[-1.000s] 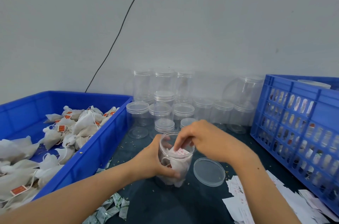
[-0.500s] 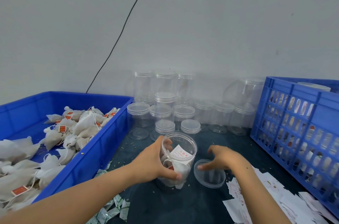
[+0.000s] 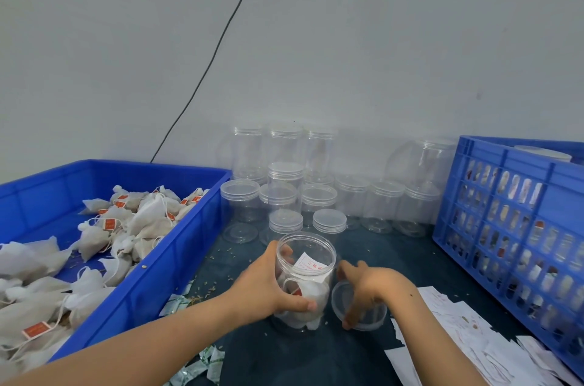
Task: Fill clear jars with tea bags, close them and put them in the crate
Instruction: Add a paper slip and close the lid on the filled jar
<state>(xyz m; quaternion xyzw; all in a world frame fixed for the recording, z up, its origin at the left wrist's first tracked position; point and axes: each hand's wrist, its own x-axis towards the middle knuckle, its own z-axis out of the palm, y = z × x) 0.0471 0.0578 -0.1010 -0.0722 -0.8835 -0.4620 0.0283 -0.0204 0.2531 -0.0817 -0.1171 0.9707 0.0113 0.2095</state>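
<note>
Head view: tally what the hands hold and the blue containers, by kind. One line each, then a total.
Blue bin of tea bags: 1
Blue crate: 1
Open jar, gripped by the left hand: 1
Loose lid, gripped by the right hand: 1
Total: 4

Small packing workshop, blue bin [image 3: 177, 246] of tea bags [image 3: 139, 221], stacked empty jars [image 3: 284, 190], crate [image 3: 505, 215]
</note>
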